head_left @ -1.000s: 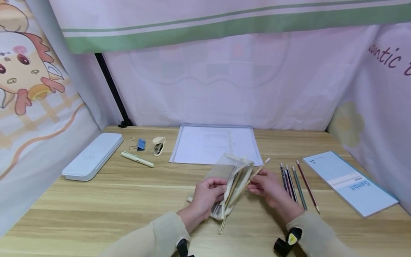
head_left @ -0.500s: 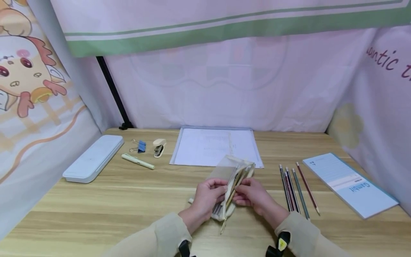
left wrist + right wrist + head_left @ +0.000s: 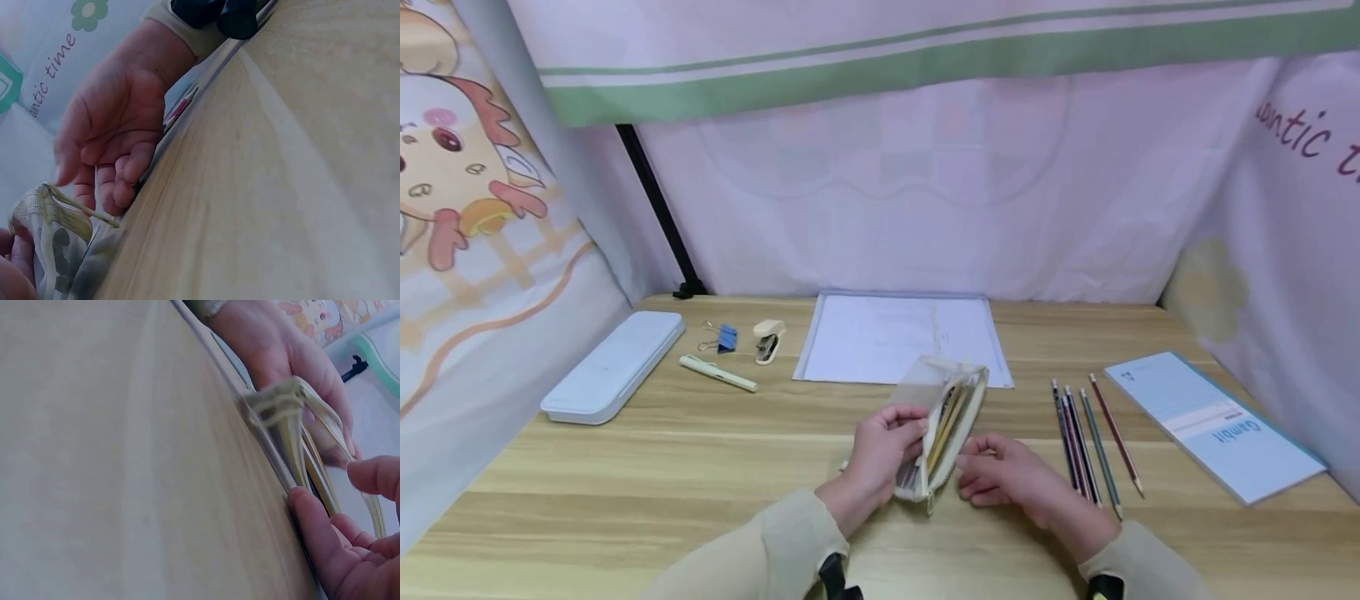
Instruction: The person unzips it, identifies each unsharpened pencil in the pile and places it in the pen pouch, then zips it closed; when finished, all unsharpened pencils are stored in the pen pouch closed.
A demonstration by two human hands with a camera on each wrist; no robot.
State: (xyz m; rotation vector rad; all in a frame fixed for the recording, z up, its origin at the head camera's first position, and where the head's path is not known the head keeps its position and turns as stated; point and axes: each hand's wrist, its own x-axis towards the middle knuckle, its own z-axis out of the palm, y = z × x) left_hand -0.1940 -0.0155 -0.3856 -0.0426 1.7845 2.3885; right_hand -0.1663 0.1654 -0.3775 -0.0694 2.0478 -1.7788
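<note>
A translucent mesh pencil pouch with a cream zipper edge lies in the middle of the desk, its mouth unzipped. Inside it show several yellowish pencils. My left hand grips the pouch's left side, thumb over the zipper edge; its other fingers are partly hidden. To the right of the pouch, my right hand is beside the opening with loosely bent fingers and nothing held. In the left wrist view, the right hand shows its palm near the zipper end. Several dark pencils lie to its right.
A blue-white notepad lies at the far right. Behind the pouch is a sheet of paper in a clear sleeve. On the left are a white case, a pale green pen, a blue binder clip and a small stapler.
A yellowish pencil in my right hand went down into the pouch and was let go. The right hand then drew back to the right. My left hand stayed on the pouch.
</note>
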